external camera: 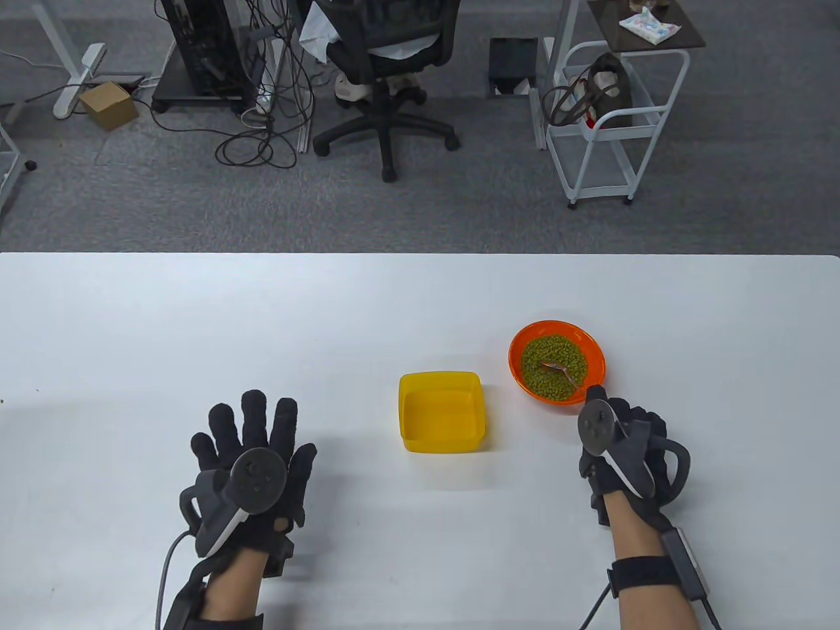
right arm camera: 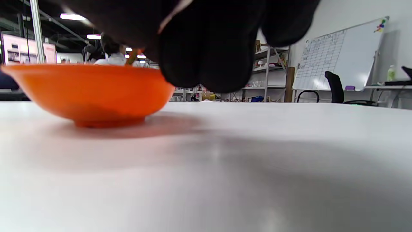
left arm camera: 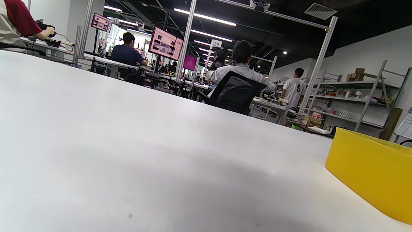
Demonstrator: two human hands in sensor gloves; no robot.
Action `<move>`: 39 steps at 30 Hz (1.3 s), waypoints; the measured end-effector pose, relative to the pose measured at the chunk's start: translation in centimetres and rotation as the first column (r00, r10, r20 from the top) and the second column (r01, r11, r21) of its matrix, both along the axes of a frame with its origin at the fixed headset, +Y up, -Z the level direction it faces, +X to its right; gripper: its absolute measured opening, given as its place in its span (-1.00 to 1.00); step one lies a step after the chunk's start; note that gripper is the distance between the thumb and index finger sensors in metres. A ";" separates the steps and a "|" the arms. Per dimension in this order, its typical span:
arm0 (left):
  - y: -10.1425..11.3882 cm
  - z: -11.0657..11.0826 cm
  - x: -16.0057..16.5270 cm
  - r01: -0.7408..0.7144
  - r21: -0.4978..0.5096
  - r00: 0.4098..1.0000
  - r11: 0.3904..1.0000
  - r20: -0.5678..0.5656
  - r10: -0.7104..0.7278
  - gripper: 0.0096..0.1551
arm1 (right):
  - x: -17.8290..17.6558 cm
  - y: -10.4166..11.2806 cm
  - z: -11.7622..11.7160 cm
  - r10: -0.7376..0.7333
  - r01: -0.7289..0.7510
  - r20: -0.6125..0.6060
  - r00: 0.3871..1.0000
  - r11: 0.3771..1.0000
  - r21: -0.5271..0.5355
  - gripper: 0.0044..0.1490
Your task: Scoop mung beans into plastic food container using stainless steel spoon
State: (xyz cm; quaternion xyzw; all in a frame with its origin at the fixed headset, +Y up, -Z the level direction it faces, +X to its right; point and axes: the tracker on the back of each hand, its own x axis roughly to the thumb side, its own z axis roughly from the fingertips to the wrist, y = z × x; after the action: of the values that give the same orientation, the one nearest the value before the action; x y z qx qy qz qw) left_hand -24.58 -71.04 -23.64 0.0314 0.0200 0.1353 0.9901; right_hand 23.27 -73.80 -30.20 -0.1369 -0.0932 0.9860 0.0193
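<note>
An orange bowl (external camera: pixel 596 351) of green mung beans (external camera: pixel 545 374) stands on the white table, right of centre. A stainless steel spoon (external camera: pixel 564 371) lies in the beans, its handle reaching over the near rim. My right hand (external camera: pixel 617 440) is at that rim with fingers curled, gripping the handle's end. In the right wrist view its fingers (right arm camera: pixel 206 48) hang beside the bowl (right arm camera: pixel 87 90). A yellow plastic container (external camera: pixel 441 413) stands empty left of the bowl; it also shows in the left wrist view (left arm camera: pixel 370 174). My left hand (external camera: pixel 252 446) lies flat on the table, fingers spread, holding nothing.
The white table (external camera: pixel 197 328) spreads wide around both hands. Beyond its far edge stand an office chair (external camera: pixel 387 72) and a white cart (external camera: pixel 610 118) on the floor.
</note>
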 end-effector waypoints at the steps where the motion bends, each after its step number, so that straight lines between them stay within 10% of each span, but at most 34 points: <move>1: -0.1 0.0 0.0 -0.014 -0.009 1.000 1.000 0.000 0.014 -0.17 | 0.1 0.2 0.1 -0.026 0.025 0.005 1.000 0.999 0.032 -0.46; 29: -0.3 -0.2 0.3 0.022 -0.008 1.000 1.000 -0.001 -0.022 -0.14 | 0.6 -0.6 0.0 0.107 -0.113 0.054 0.993 0.988 0.110 -0.50; 39: -0.3 -0.2 0.4 0.015 -0.013 1.000 1.000 0.000 -0.015 -0.11 | 1.2 -0.8 -0.3 -0.153 0.149 0.064 0.986 0.987 0.052 -0.49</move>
State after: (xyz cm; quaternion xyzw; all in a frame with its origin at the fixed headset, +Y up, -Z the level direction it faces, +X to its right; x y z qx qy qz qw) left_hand -24.15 -71.38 -23.86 0.0248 0.0206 0.1279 0.9913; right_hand 24.48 -74.60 -30.55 -0.1767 -0.1063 0.9740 0.0940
